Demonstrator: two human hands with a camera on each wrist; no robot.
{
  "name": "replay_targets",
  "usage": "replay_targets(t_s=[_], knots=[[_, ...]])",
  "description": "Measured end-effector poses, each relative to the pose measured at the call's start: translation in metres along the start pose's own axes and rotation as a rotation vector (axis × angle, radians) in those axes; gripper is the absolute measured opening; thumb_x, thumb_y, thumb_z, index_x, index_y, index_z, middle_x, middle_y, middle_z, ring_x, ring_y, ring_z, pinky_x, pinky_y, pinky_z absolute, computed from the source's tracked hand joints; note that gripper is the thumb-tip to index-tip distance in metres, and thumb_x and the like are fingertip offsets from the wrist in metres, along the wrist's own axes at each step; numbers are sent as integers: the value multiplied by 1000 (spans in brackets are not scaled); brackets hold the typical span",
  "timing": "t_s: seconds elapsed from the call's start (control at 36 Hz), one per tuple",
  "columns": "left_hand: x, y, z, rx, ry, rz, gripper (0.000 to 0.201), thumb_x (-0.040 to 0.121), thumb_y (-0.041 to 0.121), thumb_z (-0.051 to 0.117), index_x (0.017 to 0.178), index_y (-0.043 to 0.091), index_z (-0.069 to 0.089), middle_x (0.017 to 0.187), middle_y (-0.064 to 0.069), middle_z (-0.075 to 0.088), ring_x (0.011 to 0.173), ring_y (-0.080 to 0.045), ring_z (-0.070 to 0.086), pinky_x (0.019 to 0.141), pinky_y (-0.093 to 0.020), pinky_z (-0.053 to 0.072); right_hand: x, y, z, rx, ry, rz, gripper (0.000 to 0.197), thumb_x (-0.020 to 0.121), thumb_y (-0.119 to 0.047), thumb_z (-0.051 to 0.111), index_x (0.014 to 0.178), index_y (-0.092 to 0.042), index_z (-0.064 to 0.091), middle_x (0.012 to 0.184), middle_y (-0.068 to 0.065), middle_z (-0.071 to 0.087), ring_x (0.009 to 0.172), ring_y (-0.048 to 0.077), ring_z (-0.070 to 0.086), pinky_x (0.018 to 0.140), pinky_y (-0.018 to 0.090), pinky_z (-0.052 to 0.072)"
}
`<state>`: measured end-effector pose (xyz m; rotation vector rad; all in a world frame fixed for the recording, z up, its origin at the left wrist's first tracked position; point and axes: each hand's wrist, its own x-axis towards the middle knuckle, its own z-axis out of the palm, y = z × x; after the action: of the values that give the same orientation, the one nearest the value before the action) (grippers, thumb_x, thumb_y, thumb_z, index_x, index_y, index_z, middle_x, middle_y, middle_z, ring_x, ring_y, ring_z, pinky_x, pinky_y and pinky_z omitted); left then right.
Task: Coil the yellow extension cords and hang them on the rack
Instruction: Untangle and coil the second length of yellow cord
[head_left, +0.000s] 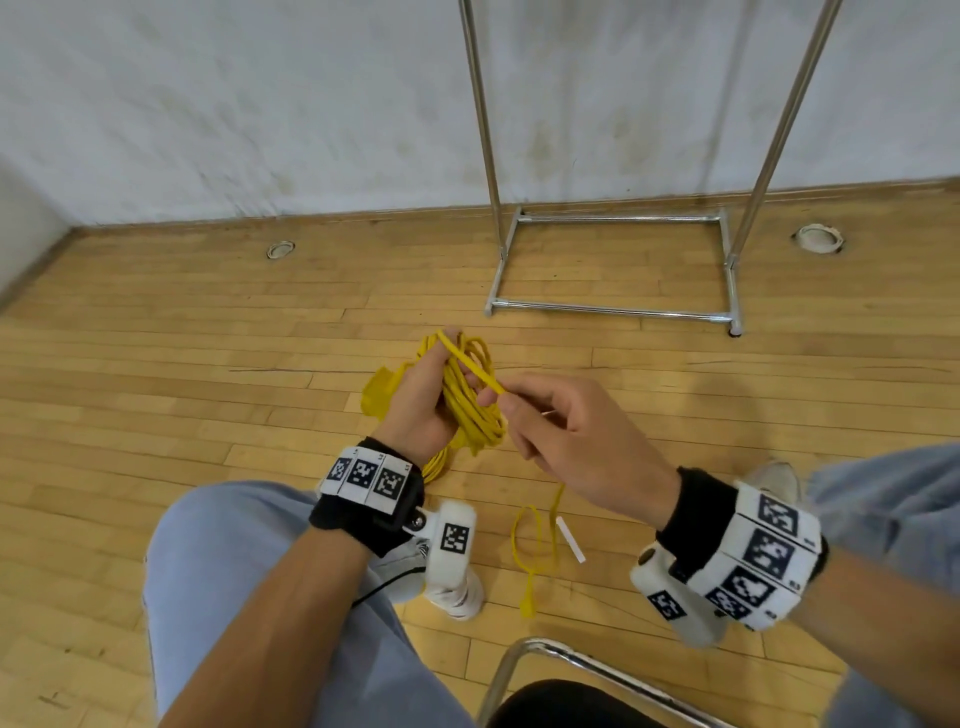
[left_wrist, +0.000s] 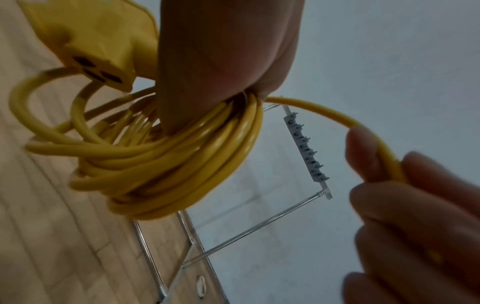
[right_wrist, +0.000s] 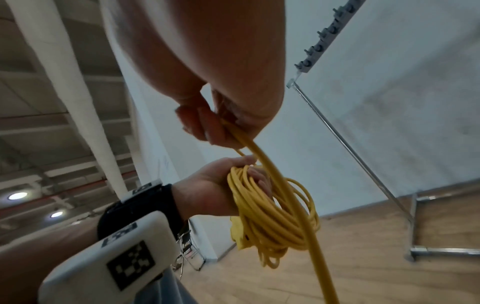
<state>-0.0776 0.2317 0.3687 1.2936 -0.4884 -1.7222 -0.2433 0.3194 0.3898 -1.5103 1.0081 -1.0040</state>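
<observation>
Yellow rubber-sheathed extension cord (head_left: 470, 400) is mid-coiling: left hand (head_left: 421, 402) clenches the loops, right hand (head_left: 566, 436) pinches the free strand, probably laying another loop next.

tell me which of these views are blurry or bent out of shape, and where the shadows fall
Head view: sharp mostly, the rack poles splay outward from wide-angle distortion, soft shadow on the floor beyond the right hand. Left wrist view: the coiled cord is motion-smeared at its left, the near right hand dark and blurred. Right wrist view: the near palm looms soft and oversized; the left hand is fairly crisp.
</observation>
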Motion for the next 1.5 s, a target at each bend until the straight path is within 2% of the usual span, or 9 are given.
replay_targets(t_s=[0.17, 0.31, 0.44, 0.61, 0.78, 0.92, 1.11, 1.22, 1.5], knots=[[-6, 4, -4, -267, -182, -95, 38, 94, 42, 46, 93, 6, 58, 81, -10, 56, 71, -25, 56, 75, -38, 47, -3, 4, -2, 16, 79, -44, 21, 107, -18, 52, 108, -11, 72, 62, 4, 51, 54, 5, 44, 56, 16, 38], [-2, 0, 0, -211, -220, -105, 35, 88, 46, 65, 87, 13, 54, 78, -4, 49, 67, -19, 50, 66, -31, 48, -13, 15, 0, -32, -24, -39, 22, 106, -21, 54, 117, -17, 73, 61, 1, 52, 57, 11, 46, 59, 26, 42], [3, -4, 3, -196, -212, -98, 22, 84, 26, 76, 80, 17, 57, 72, 3, 46, 63, -12, 46, 68, -27, 42, -20, 30, 5, -113, -167, -28, 25, 107, -27, 53, 121, -23, 72, 59, 1, 48, 55, 12, 42, 60, 40, 42], [6, -3, 0, -243, -203, -6, 22, 83, 8, 60, 71, 18, 45, 68, 6, 35, 58, -10, 37, 64, -26, 37, -6, 59, -3, -51, -244, 9, 26, 107, -27, 54, 107, -13, 75, 58, -1, 42, 55, 14, 36, 56, 26, 34], [2, 1, 0, -348, -316, 17, 22, 75, 5, 52, 80, 21, 38, 60, 7, 34, 51, -9, 35, 57, -24, 36, 11, 95, -21, -102, -278, 157, 57, 98, -53, 54, 62, -10, 65, 50, 3, 40, 47, 17, 30, 52, 24, 30], [-2, 7, -1, -398, -428, -44, 16, 77, 9, 44, 91, 13, 49, 58, 8, 37, 48, -7, 36, 56, -22, 32, 22, 124, -37, -117, -201, 306, 62, 88, -63, 60, 55, -15, 38, 51, 2, 30, 47, 15, 23, 51, 28, 23], [-7, 12, -7, -319, -679, -74, 35, 69, 7, 57, 103, 7, 50, 58, 9, 34, 46, -7, 42, 57, -23, 34, 34, 150, -71, -104, 121, 537, 69, 85, -79, 44, 55, -17, 40, 48, 1, 36, 46, 17, 32, 59, 31, 36], [-12, 13, -7, -198, -776, -94, 40, 68, 6, 58, 106, 5, 47, 59, 8, 31, 46, -7, 33, 57, -25, 24, 38, 157, -94, -212, 281, 597, 67, 92, -74, 45, 54, -21, 32, 49, -3, 30, 44, 14, 24, 53, 29, 28], [-15, 0, 2, 284, -710, -199, 37, 60, 0, 53, 95, 9, 45, 56, 1, 33, 43, -12, 31, 52, -30, 20, 80, 93, -106, -170, 374, 536, 51, 103, -48, 51, 65, -14, 55, 61, -1, 49, 52, 15, 38, 53, 28, 32]])
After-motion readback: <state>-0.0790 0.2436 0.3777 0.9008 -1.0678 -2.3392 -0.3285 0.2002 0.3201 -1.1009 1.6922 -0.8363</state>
